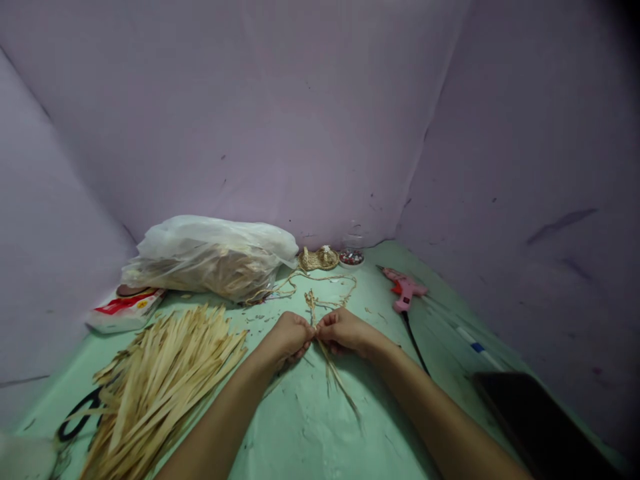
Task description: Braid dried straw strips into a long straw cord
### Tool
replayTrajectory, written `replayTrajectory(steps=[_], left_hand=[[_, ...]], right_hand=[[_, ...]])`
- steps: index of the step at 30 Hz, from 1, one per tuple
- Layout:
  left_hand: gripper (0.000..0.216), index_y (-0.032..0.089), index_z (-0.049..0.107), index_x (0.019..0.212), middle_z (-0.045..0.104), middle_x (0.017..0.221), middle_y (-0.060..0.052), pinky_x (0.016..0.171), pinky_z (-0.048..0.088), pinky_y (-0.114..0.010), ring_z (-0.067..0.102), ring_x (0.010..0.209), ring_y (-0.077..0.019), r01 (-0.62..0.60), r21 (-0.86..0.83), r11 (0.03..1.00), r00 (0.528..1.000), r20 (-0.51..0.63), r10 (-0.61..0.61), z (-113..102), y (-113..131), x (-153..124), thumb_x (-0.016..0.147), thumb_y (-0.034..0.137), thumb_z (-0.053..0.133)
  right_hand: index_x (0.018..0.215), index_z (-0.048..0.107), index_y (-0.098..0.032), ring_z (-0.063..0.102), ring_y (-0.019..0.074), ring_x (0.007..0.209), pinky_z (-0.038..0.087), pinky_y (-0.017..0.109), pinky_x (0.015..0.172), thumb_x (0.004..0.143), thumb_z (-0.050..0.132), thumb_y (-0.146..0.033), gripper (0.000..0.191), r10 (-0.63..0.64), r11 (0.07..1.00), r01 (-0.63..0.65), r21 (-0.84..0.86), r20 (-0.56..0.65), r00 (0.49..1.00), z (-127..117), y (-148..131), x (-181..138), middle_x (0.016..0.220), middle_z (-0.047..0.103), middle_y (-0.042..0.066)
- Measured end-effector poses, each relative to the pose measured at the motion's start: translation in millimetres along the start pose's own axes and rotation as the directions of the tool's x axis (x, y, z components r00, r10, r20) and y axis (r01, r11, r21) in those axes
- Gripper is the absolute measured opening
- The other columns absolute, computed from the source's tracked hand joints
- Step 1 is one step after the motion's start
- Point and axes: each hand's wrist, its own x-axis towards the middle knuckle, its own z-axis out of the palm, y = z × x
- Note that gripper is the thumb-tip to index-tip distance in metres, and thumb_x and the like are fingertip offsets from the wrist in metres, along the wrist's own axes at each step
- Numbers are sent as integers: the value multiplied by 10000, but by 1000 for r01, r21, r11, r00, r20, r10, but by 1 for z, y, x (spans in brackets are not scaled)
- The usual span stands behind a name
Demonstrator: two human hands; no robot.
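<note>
My left hand [290,337] and my right hand [343,330] meet at the middle of the green table [310,427], both pinched on a thin braid of dried straw strips [313,303]. The braid runs away from my fingers and loops back toward the far wall as a woven cord [320,279]. Loose strip ends [340,383] trail toward me from under my hands. Both hands have their fingers curled tight around the straw.
A big pile of loose straw strips [160,373] lies at the left, over black scissors [80,417]. Behind it sit a plastic bag of straw [215,257] and a red-white packet [125,310]. A pink glue gun [404,290], small woven piece [319,259], bead dish [351,257], pen [475,347] and dark slab [535,420] are right.
</note>
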Motion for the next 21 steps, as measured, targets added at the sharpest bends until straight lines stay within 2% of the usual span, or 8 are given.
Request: replayTrajectory(steps=[3, 5, 9, 12, 17, 19, 21], left_hand=[[118, 152, 421, 481, 315, 312, 71, 325, 120, -185, 228, 266, -31, -62, 30, 998, 998, -27, 63, 1, -3, 5, 590, 123, 454], [78, 149, 438, 501, 326, 325, 70, 331, 114, -186, 233, 272, -32, -73, 8, 997, 997, -9, 74, 1, -4, 6, 573, 118, 447], [70, 152, 470, 544, 347, 351, 62, 322, 108, -191, 237, 267, -43, -29, -71, 997, 995, 95, 35, -4, -2, 3, 589, 151, 417], [82, 155, 459, 523, 353, 357, 57, 321, 121, -189, 245, 273, -43, -20, -64, 998, 993, 117, 28, -7, -1, 1, 600, 169, 434], [106, 140, 479, 514, 356, 340, 51, 334, 134, -194, 253, 281, -44, -62, 17, 998, 998, 31, 61, -5, -1, 2, 618, 161, 477], [63, 127, 528, 582, 422, 372, 36, 335, 138, -197, 271, 279, -48, -44, 19, 999, 999, -25, 44, -2, 1, 1, 610, 133, 472], [136, 121, 565, 665, 492, 426, 19, 334, 147, -198, 300, 277, -55, -7, -13, 1000, 998, -56, 6, 1, 4, -1, 593, 102, 452]], right_hand=[[510, 493, -147, 371, 45, 301, 270, 148, 312, 605, 494, -143, 95, -69, 980, 62, -190, -29, 997, -1, -2, -2, 346, 432, -62], [518, 504, -144, 381, 43, 311, 257, 145, 319, 611, 497, -143, 93, -86, 965, 75, -249, -34, 996, -3, -3, -3, 348, 430, -64], [520, 481, -152, 351, 40, 300, 268, 151, 323, 617, 501, -143, 99, -47, 988, 49, -149, 19, 999, -6, -4, -4, 349, 417, -73], [542, 503, -146, 360, 42, 305, 281, 150, 325, 608, 507, -141, 66, -45, 997, 48, -63, 50, 998, -7, -2, -3, 349, 424, -72], [542, 521, -138, 369, 38, 305, 277, 143, 315, 589, 505, -137, 50, -26, 1000, 26, -10, 26, 999, -7, -1, -2, 344, 421, -75], [536, 521, -140, 363, 40, 298, 269, 146, 306, 590, 502, -141, 57, -22, 1000, 22, -5, 14, 1000, -7, 0, -1, 341, 423, -75], [537, 531, -139, 360, 40, 297, 268, 147, 302, 589, 495, -139, 63, -34, 999, 34, 0, 15, 999, -6, 2, 0, 343, 426, -75]])
